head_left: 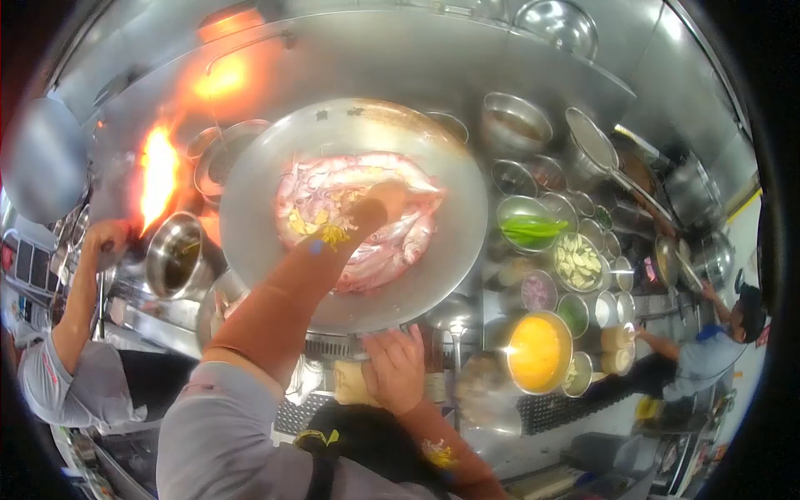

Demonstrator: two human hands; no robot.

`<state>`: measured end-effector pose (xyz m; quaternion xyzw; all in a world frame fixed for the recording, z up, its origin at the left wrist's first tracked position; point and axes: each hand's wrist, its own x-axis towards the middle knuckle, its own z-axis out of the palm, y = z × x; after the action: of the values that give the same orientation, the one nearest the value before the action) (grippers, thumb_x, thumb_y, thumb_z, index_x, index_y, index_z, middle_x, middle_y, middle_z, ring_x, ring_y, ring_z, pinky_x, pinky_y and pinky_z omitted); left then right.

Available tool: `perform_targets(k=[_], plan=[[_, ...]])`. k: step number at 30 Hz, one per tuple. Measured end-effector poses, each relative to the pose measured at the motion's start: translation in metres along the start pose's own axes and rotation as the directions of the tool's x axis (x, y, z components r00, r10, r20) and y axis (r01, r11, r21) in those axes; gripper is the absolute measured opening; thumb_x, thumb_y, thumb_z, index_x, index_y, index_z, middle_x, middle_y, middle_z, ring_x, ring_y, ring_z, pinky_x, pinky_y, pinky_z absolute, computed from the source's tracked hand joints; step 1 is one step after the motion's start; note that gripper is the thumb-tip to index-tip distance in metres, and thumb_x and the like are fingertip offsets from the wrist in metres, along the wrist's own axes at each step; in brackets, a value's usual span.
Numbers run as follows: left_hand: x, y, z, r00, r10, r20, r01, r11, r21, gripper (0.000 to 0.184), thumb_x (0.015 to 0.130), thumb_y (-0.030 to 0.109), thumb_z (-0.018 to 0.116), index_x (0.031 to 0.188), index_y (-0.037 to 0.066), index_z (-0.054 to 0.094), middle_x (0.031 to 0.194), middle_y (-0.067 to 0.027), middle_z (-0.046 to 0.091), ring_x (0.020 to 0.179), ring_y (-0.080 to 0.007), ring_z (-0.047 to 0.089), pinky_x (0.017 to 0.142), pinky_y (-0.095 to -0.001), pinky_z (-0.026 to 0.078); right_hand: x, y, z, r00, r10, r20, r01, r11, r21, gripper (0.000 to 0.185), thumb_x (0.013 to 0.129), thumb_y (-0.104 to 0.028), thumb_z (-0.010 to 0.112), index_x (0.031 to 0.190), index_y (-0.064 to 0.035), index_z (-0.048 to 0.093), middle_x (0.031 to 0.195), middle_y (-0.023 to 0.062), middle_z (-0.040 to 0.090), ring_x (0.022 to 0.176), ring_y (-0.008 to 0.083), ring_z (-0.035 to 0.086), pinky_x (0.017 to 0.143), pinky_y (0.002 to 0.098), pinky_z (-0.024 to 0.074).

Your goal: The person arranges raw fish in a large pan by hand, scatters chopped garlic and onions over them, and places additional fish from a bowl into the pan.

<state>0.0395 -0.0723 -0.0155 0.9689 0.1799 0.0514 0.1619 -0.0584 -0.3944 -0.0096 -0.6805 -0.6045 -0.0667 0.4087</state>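
At frame centre, the blurred left hand (379, 208), nearer than the right hand (396, 367), overlaps fish (362, 162) in the wok (258, 233), the uppermost running left-right; neither hand's finger state can be told.

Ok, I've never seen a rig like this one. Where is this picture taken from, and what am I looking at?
There is no machine here: one person works with bare hands. The single picture comes from a camera on that person's head, looking forward and down, and its wide lens bends the edges.

The left hand reaches into a wide metal pan containing what look like raw fish; it is too blurred to tell whether it holds anything. The right hand is near the pan's closest rim, beside a pale cloth; its grip is unclear.

To the right stand bowls, including one of yellow liquid and one of long green vegetables. A flame burns at left.
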Motion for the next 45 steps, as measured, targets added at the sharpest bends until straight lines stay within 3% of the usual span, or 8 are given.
perform_targets(k=[4, 8, 14, 19, 21, 23, 30, 45], plan=[[-0.013, -0.007, -0.045, 0.970, 0.135, -0.200, -0.120, 0.989, 0.082, 0.034, 0.087, 0.013, 0.057, 0.119, 0.007, 0.065, 0.112, -0.0187, 0.066, 0.104, -0.0353, 0.063, 0.090, -0.0458, 0.050, 0.001, 0.000, 0.001, 0.999, -0.001, 0.043, 0.001, 1.000, -0.015, 0.038, 0.072, -0.011, 0.065, 0.110, -0.0113, 0.067, 0.105, 0.0102, 0.063, 0.109, 0.0308, 0.056, 0.106, 0.0572, 0.0332], [-0.097, -0.012, -0.125, 0.846, 0.185, -0.500, -0.199, 0.980, 0.027, 0.031, 0.090, 0.012, 0.057, 0.120, 0.007, 0.064, 0.105, -0.0161, 0.070, 0.093, -0.0309, 0.068, 0.087, -0.0390, 0.054, -0.004, 0.004, 0.004, 0.994, -0.022, 0.110, 0.028, 0.998, -0.059, 0.041, 0.074, -0.012, 0.065, 0.115, -0.0082, 0.064, 0.108, 0.0111, 0.063, 0.112, 0.0318, 0.055, 0.108, 0.0581, 0.0305], [-0.276, -0.035, -0.172, 0.571, -0.217, -0.792, -0.140, 0.925, -0.354, 0.027, 0.092, 0.011, 0.062, 0.118, 0.006, 0.064, 0.098, -0.0118, 0.071, 0.082, -0.0183, 0.068, 0.075, -0.0300, 0.055, -0.009, 0.002, 0.012, 0.999, -0.029, 0.030, 0.031, 0.998, -0.059, 0.046, 0.072, -0.010, 0.066, 0.118, -0.0064, 0.064, 0.112, 0.0113, 0.062, 0.116, 0.0332, 0.052, 0.110, 0.0564, 0.0289], [-0.372, -0.084, -0.104, 0.625, -0.430, -0.652, 0.346, 0.901, -0.262, 0.027, 0.091, 0.022, 0.057, 0.107, 0.003, 0.067, 0.091, -0.0169, 0.071, 0.081, -0.0338, 0.069, 0.073, -0.0396, 0.056, -0.005, -0.005, 0.010, 0.998, -0.023, 0.060, 0.027, 0.996, -0.082, 0.044, 0.073, -0.006, 0.062, 0.117, -0.0049, 0.064, 0.111, 0.0121, 0.062, 0.114, 0.0348, 0.053, 0.109, 0.0569, 0.0306], [-0.384, -0.108, -0.054, 0.823, -0.518, -0.232, 0.535, 0.845, 0.012, 0.025, 0.086, 0.023, 0.061, 0.102, 0.006, 0.070, 0.093, -0.0165, 0.071, 0.087, -0.0320, 0.069, 0.082, -0.0398, 0.054, -0.005, -0.007, 0.010, 0.999, -0.045, 0.025, 0.047, 0.996, -0.078, 0.043, 0.074, -0.006, 0.062, 0.117, -0.0044, 0.064, 0.110, 0.0126, 0.062, 0.113, 0.0359, 0.054, 0.108, 0.0571, 0.0311], [-0.374, -0.076, -0.040, 0.675, -0.721, 0.159, 0.719, 0.691, 0.078, 0.031, 0.083, 0.026, 0.060, 0.106, 0.007, 0.070, 0.098, -0.0181, 0.071, 0.096, -0.0357, 0.068, 0.091, -0.0419, 0.051, -0.005, -0.008, 0.010, 0.998, -0.069, 0.010, 0.069, 0.993, -0.091, 0.041, 0.075, -0.005, 0.061, 0.116, -0.0036, 0.063, 0.110, 0.0135, 0.062, 0.111, 0.0371, 0.054, 0.107, 0.0574, 0.0316], [-0.348, -0.076, -0.013, 0.824, -0.554, 0.115, 0.557, 0.830, 0.005, 0.051, 0.077, 0.026, 0.065, 0.121, 0.002, 0.061, 0.106, -0.0224, 0.069, 0.100, -0.0352, 0.067, 0.091, -0.0374, 0.050, -0.006, -0.010, 0.006, 0.998, -0.065, 0.019, 0.066, 0.995, -0.071, 0.040, 0.076, -0.007, 0.063, 0.116, -0.0040, 0.063, 0.111, 0.0146, 0.061, 0.113, 0.0367, 0.053, 0.106, 0.0556, 0.0330], [-0.355, -0.100, 0.018, 0.394, -0.916, 0.081, 0.751, 0.269, -0.603, 0.046, 0.085, 0.037, 0.063, 0.086, -0.009, 0.071, 0.071, -0.0186, 0.069, 0.066, -0.0267, 0.071, 0.063, -0.0374, 0.056, -0.010, 0.000, 0.014, 0.999, -0.048, -0.007, 0.048, 0.995, -0.085, 0.043, 0.074, -0.011, 0.066, 0.116, -0.0057, 0.064, 0.112, 0.0121, 0.061, 0.114, 0.0347, 0.053, 0.107, 0.0563, 0.0335]])
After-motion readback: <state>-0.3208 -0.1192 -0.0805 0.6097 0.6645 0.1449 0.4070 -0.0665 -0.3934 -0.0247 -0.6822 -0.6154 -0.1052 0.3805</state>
